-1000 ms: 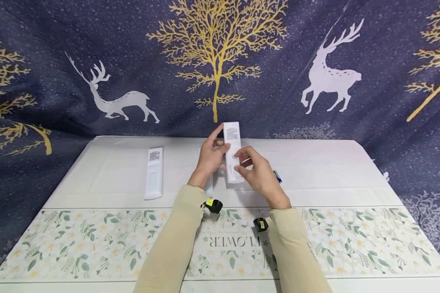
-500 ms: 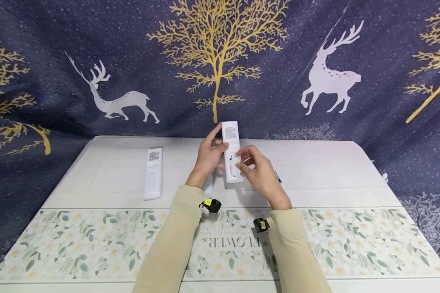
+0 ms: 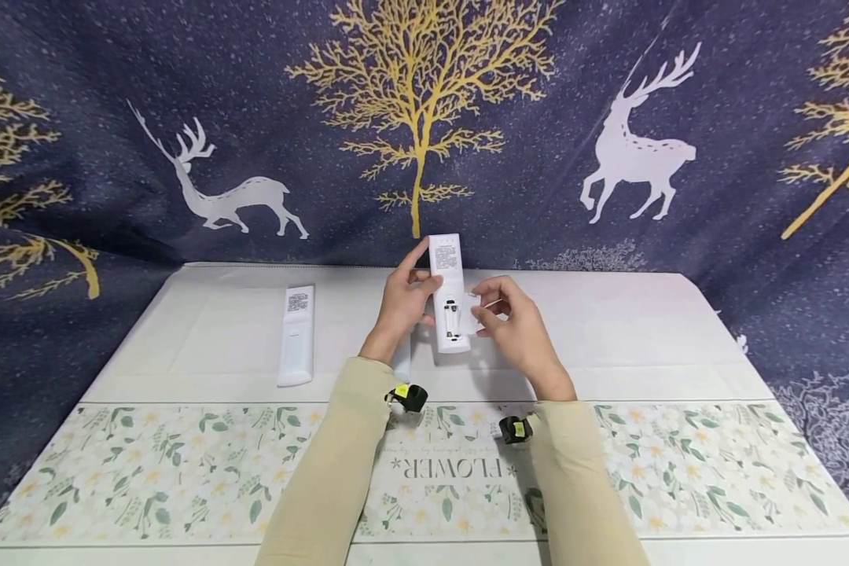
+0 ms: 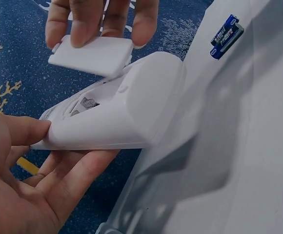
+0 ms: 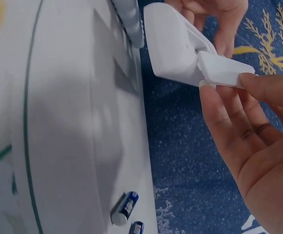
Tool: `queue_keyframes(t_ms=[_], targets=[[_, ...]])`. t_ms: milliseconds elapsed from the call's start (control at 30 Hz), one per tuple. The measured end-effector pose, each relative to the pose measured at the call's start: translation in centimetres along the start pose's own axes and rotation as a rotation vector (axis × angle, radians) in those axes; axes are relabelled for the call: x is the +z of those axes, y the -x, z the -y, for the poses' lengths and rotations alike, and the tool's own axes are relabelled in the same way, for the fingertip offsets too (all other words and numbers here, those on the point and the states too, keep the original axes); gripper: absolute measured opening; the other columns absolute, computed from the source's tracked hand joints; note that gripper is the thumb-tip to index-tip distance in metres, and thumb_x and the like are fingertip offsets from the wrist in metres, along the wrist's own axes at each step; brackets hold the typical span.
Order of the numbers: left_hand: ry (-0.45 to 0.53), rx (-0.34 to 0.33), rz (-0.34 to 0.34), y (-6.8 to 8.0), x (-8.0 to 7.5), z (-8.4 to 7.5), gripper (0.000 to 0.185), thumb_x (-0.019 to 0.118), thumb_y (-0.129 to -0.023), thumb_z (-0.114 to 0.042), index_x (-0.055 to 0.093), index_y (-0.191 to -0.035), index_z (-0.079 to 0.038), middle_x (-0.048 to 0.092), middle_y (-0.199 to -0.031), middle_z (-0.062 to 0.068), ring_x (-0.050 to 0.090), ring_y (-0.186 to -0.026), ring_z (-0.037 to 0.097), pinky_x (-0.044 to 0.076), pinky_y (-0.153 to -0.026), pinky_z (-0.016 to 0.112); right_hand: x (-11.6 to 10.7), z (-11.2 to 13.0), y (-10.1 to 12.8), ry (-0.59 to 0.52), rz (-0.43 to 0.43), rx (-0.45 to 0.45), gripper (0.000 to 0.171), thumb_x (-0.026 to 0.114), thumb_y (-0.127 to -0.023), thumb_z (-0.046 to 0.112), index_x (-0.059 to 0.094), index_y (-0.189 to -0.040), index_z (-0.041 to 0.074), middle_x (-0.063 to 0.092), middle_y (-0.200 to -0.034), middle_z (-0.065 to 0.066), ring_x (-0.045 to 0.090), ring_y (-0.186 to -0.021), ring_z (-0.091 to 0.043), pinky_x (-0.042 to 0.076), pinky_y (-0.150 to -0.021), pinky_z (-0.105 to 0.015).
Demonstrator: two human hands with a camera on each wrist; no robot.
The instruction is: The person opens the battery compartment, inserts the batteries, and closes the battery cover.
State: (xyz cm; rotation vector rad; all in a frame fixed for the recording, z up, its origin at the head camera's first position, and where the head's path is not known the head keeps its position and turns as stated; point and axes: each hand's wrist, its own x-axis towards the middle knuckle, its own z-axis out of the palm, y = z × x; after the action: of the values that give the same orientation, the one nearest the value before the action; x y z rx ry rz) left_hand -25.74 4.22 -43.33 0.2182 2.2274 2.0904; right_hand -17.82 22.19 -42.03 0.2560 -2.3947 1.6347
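A dark blue cloth printed with gold trees and white deer hangs behind the white-covered bench (image 3: 608, 330). Above the bench's middle, near its far edge, the left hand (image 3: 401, 303) grips a long white plastic remote control (image 3: 447, 292), back facing up. Just beside it, the right hand (image 3: 512, 326) pinches the remote's small white battery cover (image 3: 471, 313), lifted off the open compartment (image 3: 451, 321).

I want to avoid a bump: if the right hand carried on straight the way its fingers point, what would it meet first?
Probably the remote held in the left hand. The right hand pinches the battery cover right beside the open compartment, fingers pointing at it; depth is hard to judge.
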Motion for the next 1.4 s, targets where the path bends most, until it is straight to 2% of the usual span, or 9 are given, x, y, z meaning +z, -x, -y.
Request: queue_keyframes(t_ms=[233,433,700,1000,1400], targets=[[0.009,0.004,0.004,-0.1,0.0,0.0,0.07,0.064,-0.107,-0.011,0.038,-0.166,-0.038,0.066,-0.121,0.011,0.072,-0.093,0.029,0.062,-0.051,0.037,-1.2,-0.3,0.0,0.008,-0.018,0.053,0.026,0.064,-0.099,-0.012,0.061,-0.123,-0.004,0.06,-0.106,-0.019,0.065,-0.09,-0.028,0.065,-0.071,-0.036],[0.002,-0.002,-0.002,-0.1,0.1,0.1,0.07,0.064,-0.107,-0.011,0.038,-0.166,-0.039,0.066,-0.121,0.011,0.07,-0.094,0.028,0.062,-0.053,0.037,-1.7,-1.2,0.0,0.059,-0.015,0.091,0.025,0.065,-0.099,-0.012,0.062,-0.122,-0.004,0.059,-0.104,-0.019,0.064,-0.088,-0.027,0.065,-0.072,-0.044],[-0.015,0.0,-0.01,-0.1,0.1,0.0,0.07,0.064,-0.107,-0.011,0.038,-0.165,-0.04,0.067,-0.121,0.011,0.07,-0.091,0.026,0.062,-0.053,0.038,-1.5,-2.2,0.0,0.096,0.066,0.171,0.024,0.065,-0.1,-0.011,0.064,-0.122,-0.003,0.061,-0.104,-0.018,0.064,-0.086,-0.027,0.066,-0.07,-0.04],[-0.009,-0.004,-0.008,0.0,0.2,0.0,0.07,0.065,-0.107,-0.012,0.038,-0.165,-0.04,0.067,-0.121,0.01,0.07,-0.091,0.026,0.061,-0.052,0.035,-1.3,-2.7,0.1,0.195,0.128,0.254,0.021,0.065,-0.1,-0.009,0.067,-0.119,-0.002,0.067,-0.105,-0.02,0.069,-0.093,-0.033,0.065,-0.067,-0.036],[-0.017,-0.008,-0.006,-0.1,0.2,-0.1,0.069,0.064,-0.107,-0.012,0.039,-0.165,-0.04,0.067,-0.123,0.01,0.07,-0.094,0.028,0.062,-0.054,0.036,-1.2,-3.0,0.0,0.231,0.103,0.335,0.018,0.062,-0.102,-0.008,0.069,-0.118,-0.003,0.068,-0.101,-0.019,0.073,-0.074,-0.028,0.064,-0.064,-0.035]])
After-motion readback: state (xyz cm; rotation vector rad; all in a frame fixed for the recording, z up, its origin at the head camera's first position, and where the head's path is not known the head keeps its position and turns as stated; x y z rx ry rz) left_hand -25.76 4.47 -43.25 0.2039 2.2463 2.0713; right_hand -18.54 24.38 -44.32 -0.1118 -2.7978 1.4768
